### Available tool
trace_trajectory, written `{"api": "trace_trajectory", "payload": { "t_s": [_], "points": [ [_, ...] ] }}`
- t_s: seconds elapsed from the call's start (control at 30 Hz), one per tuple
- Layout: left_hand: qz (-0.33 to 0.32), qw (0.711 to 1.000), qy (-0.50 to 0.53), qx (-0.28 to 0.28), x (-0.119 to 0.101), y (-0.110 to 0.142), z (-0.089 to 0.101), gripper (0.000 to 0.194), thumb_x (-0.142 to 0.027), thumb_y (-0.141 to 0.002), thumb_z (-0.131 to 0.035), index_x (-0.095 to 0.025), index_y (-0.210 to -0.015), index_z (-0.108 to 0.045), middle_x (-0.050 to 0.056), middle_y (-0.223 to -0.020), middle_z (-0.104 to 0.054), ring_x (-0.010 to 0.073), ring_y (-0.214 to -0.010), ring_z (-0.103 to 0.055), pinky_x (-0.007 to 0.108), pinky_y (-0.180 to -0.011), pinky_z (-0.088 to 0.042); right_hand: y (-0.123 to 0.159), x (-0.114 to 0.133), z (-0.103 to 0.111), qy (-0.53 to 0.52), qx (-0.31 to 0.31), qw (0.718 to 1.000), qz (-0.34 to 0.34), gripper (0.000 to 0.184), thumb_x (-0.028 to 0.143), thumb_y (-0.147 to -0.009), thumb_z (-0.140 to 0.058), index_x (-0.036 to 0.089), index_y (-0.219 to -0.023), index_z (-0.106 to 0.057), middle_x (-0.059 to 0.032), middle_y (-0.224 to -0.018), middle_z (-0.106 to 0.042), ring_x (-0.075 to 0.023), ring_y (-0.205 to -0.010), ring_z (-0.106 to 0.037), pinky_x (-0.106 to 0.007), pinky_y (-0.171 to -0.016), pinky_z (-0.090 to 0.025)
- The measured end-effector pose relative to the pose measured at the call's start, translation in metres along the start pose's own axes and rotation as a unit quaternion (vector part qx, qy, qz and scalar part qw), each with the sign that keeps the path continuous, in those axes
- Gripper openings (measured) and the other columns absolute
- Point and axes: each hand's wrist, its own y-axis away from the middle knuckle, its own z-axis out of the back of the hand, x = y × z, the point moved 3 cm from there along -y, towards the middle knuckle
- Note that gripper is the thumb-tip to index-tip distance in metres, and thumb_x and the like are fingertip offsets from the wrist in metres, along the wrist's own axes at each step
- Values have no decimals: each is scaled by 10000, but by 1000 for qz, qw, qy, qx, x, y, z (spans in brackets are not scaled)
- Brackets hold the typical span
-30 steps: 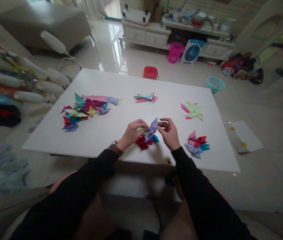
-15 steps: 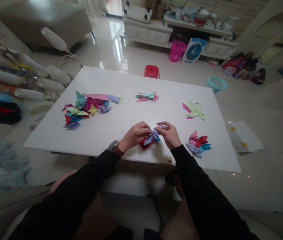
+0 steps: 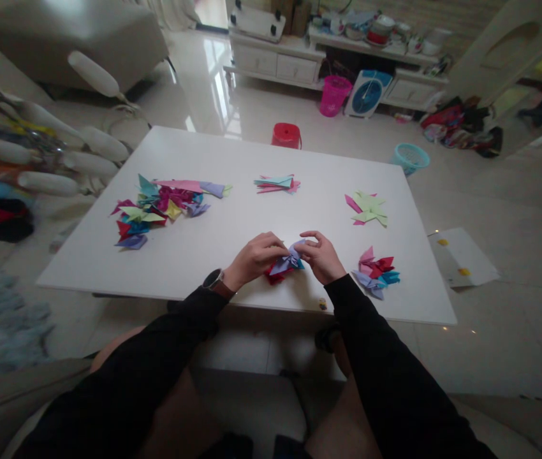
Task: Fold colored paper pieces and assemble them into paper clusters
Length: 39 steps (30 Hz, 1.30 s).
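A lavender folded-paper piece (image 3: 284, 262), probably an origami crane, is between my two hands near the front of the white table (image 3: 194, 255). My left hand (image 3: 262, 254) pinches its left side, the watch-wearing wrist angled in from the left. With thumb and fingertips, my right hand (image 3: 317, 255) grips its upper right part. Beneath it, red folded paper (image 3: 277, 278) and a bit of blue lie on the tabletop, partly covered by the lavender piece and my fingers. A tiny yellow-and-dark item (image 3: 322, 304) rests at the front edge.
Colourful folded papers lie in a large heap (image 3: 156, 207) at left, a flat stack (image 3: 277, 184) at back centre, a green-and-pink pile (image 3: 369, 208) and a mixed pile (image 3: 377, 273) at right. A red stool (image 3: 286, 135) and a blue basket (image 3: 411, 157) stand beyond the table.
The whole view has shifted slightly. Both hands keep their pinch on the lavender paper, whose top part now bends a little differently between the fingers.
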Motion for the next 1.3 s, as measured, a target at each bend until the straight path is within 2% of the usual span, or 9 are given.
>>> {"api": "trace_trajectory", "payload": {
  "t_s": [0.17,0.3,0.57,0.8,1.03,1.3],
  "points": [
    [-15,1000,-14,0,-2,0,1,192,-188,-973,-555,-244,-1026,-730,71,-919,-713,175,-841,-622,325,-756,-489,-2,-2,2,22,-4,1000,18,482,210,-541,-838,220,-937,-564,92,-595,-603,-106,-542,-542,-241,-556,-409],
    [-29,999,-37,-5,-3,0,3,188,-185,-975,-554,-236,-1037,-724,70,-920,-716,172,-827,-615,322,-745,-477,-2,-3,2,6,-13,1000,5,491,221,-519,-856,220,-915,-564,81,-610,-621,-120,-578,-581,-251,-581,-444],
    [-19,996,-84,8,-2,1,4,198,-187,-984,-542,-247,-1019,-728,66,-921,-717,169,-834,-615,327,-751,-470,-1,-5,0,-19,-16,997,-72,429,285,-545,-860,211,-862,-580,62,-661,-650,-90,-598,-563,-211,-566,-418],
    [-55,991,-122,12,-5,1,5,188,-179,-988,-541,-233,-1032,-716,64,-927,-721,166,-824,-603,320,-739,-451,2,-4,-3,-3,-8,996,-84,483,276,-521,-867,212,-910,-588,64,-641,-648,-107,-610,-570,-218,-563,-399],
    [-99,984,-147,-4,-9,1,4,166,-146,-977,-556,-205,-1036,-700,59,-914,-718,165,-824,-598,307,-727,-445,1,-7,-1,45,-25,998,-25,502,270,-537,-837,218,-947,-553,60,-624,-661,-118,-574,-571,-229,-555,-389],
    [-90,986,-142,9,-10,-1,5,184,-159,-992,-527,-198,-1011,-706,69,-899,-719,165,-814,-600,310,-727,-446,-1,-1,0,146,-5,983,113,421,261,-642,-765,233,-991,-532,99,-571,-605,-132,-556,-573,-267,-603,-445]
  ]
}}
